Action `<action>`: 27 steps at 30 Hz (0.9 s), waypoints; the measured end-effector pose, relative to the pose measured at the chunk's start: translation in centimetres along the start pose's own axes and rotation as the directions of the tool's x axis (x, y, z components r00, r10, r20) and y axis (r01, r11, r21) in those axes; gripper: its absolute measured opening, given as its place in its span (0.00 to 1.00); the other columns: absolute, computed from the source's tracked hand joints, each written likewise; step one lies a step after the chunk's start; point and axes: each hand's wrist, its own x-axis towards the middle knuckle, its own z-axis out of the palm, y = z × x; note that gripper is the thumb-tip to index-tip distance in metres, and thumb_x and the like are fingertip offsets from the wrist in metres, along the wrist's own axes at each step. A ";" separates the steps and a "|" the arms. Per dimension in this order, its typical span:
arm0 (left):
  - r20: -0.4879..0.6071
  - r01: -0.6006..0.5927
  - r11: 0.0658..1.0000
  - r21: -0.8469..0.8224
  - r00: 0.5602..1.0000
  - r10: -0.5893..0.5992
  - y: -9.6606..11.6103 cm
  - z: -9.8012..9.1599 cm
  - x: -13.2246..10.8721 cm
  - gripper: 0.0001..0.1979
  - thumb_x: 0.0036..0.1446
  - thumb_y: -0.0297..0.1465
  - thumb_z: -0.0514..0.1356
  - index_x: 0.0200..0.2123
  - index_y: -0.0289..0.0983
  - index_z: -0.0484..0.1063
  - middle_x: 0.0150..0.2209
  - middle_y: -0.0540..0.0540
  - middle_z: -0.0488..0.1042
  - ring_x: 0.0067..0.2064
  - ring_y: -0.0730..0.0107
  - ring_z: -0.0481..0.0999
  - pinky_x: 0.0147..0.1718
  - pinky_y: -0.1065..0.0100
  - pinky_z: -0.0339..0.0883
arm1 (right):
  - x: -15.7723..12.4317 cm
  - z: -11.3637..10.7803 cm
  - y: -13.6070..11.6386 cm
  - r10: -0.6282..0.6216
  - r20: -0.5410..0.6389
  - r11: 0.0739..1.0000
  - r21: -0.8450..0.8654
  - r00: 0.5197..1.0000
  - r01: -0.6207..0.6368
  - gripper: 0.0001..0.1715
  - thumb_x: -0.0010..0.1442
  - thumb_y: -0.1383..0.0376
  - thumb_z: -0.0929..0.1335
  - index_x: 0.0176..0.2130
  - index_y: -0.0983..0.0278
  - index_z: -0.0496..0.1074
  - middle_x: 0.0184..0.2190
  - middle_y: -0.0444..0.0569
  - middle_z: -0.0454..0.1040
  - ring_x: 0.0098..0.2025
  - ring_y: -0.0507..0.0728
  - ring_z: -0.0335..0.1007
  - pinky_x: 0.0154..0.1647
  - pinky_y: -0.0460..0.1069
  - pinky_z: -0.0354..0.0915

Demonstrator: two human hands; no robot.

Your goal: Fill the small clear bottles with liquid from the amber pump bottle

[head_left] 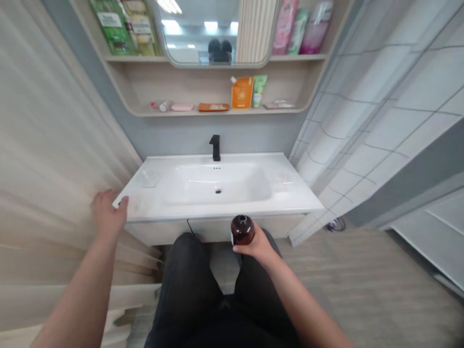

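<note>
My right hand point(258, 245) grips a dark brown bottle point(242, 230) with its cap off, held upright just below the front edge of a white washbasin point(155, 215). My left hand point(108, 212) rests at the basin's front left corner, thumb on the rim and fingers curled against the ribbed wall beside it. It holds nothing I can see. A black tap point(215, 147) stands behind the bowl, with the drain point(218, 191) in the middle.
A shelf point(217, 112) above the basin carries an orange pouch point(241, 92), a green tube and flat packets. Higher shelves hold bottles beside a mirror point(203, 34). Tiled wall to the right, ribbed panel to the left, my dark trousers below.
</note>
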 end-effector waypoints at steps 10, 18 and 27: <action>0.504 0.201 0.683 -0.703 0.818 0.277 23.6 -2.3 -10.4 0.27 0.70 0.48 0.65 0.66 0.45 0.71 0.70 0.36 0.73 0.73 0.47 0.72 0.71 0.44 0.68 | 0.0 1.8 -1.4 -0.076 0.021 0.997 -0.013 0.997 0.076 0.61 0.36 0.58 0.90 0.65 0.57 0.72 0.62 0.56 0.81 0.65 0.72 0.79 0.72 0.69 0.68; 0.708 0.444 0.583 -0.681 0.604 0.366 30.0 -0.8 -12.6 0.39 0.54 0.41 0.78 0.67 0.43 0.72 0.65 0.38 0.79 0.67 0.43 0.78 0.72 0.44 0.67 | 1.9 4.2 -1.8 -0.216 0.041 0.976 -0.006 0.976 0.216 0.58 0.44 0.53 0.87 0.67 0.57 0.70 0.63 0.57 0.79 0.64 0.71 0.79 0.70 0.68 0.71; 0.672 0.463 0.579 -0.671 0.709 0.213 30.6 1.0 -10.9 0.38 0.44 0.39 0.81 0.58 0.41 0.75 0.55 0.41 0.84 0.57 0.48 0.84 0.63 0.47 0.75 | 5.4 5.3 -1.6 -0.253 0.121 0.965 -0.038 0.960 0.259 0.80 0.43 0.50 0.88 0.80 0.56 0.53 0.72 0.60 0.70 0.72 0.72 0.72 0.78 0.68 0.63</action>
